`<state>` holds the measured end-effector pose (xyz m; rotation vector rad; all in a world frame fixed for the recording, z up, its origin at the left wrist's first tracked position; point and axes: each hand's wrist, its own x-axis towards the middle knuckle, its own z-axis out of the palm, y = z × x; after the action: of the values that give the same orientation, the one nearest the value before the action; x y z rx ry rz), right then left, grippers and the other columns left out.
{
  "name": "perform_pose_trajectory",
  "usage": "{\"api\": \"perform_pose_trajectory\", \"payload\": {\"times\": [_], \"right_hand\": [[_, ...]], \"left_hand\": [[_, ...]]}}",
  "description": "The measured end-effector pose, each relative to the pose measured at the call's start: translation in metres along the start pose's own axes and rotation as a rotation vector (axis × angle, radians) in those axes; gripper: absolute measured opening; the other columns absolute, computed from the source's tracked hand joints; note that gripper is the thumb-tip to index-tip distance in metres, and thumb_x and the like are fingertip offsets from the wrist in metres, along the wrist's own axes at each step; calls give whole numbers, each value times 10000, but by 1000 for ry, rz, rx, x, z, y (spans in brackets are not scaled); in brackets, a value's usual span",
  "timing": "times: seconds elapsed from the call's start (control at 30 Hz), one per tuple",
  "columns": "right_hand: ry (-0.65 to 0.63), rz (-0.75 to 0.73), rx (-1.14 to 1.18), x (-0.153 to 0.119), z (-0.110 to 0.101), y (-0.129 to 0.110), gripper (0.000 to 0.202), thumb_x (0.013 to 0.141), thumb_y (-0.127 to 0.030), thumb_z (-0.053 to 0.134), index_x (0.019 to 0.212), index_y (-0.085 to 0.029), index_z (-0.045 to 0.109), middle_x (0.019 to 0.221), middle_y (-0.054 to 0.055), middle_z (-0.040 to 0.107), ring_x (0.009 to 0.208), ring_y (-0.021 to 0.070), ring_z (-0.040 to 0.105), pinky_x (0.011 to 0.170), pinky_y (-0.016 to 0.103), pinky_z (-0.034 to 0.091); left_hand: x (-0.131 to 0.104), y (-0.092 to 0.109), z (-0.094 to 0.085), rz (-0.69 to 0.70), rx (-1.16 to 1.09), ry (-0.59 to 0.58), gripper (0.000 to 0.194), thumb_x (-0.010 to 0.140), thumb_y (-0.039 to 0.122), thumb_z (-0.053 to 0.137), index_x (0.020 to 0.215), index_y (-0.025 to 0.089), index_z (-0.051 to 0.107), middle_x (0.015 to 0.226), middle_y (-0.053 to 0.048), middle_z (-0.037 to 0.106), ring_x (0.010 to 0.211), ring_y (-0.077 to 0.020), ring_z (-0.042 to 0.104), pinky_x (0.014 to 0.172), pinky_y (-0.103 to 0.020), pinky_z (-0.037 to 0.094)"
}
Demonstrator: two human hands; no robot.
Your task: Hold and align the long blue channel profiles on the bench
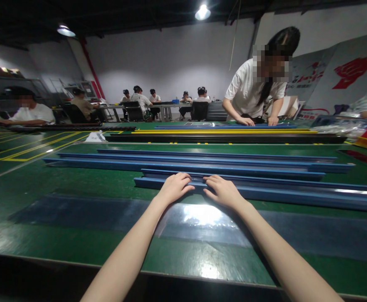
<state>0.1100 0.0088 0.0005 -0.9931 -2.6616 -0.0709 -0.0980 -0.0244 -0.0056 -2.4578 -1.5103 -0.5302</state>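
A long blue channel profile (280, 193) lies across the green table, its open side up. My left hand (177, 186) is closed over it near its left end, fingertips in the groove and thumb on the near side. A short way to the right, my right hand (223, 191) holds the same profile in a like grip. Both wrists point inward, with a small gap between the hands. Under my forearms, a long flat strip of clear film (202, 222) lies on the table and reflects the lamp.
Behind my profile lie more blue channel profiles (186, 163), then a yellow bar (221, 131) and a dark rail (214, 138). Across the table (85, 184) a co-worker (258, 88) bends over another blue piece. A white folded card (95, 136) stands at left; several people sit farther back.
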Motion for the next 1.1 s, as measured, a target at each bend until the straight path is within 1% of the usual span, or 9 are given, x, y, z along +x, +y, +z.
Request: {"api": "perform_pose_trajectory", "payload": {"times": [0.33, 0.73, 1.1], "right_hand": [[6, -14, -9, -1, -3, -2, 305, 859, -323, 392, 1020, -160, 594, 1151, 84, 587, 1077, 182, 483, 808, 287, 440], [16, -14, -27, -1, -1, -1, 289, 857, -318, 394, 993, -165, 598, 1141, 80, 591, 1066, 178, 493, 784, 275, 450], [10, -11, -26, -1, 0, -2, 292, 859, -317, 393, 1000, -164, 596, 1148, 84, 585, 1074, 179, 488, 795, 278, 446]], "left_hand": [[0, -1, 1, 12, 16, 1, 287, 854, 417, 442, 919, 188, 602, 1043, -28, 607, 972, -163, 538, 837, -275, 433], [0, -2, 2, 19, 28, 8, 294, 852, 428, 440, 912, 192, 605, 1031, -30, 606, 964, -166, 541, 819, -277, 441], [-1, -1, 2, 11, 38, 12, 299, 855, 432, 433, 900, 192, 607, 1039, -27, 605, 965, -166, 537, 817, -280, 439]]}}
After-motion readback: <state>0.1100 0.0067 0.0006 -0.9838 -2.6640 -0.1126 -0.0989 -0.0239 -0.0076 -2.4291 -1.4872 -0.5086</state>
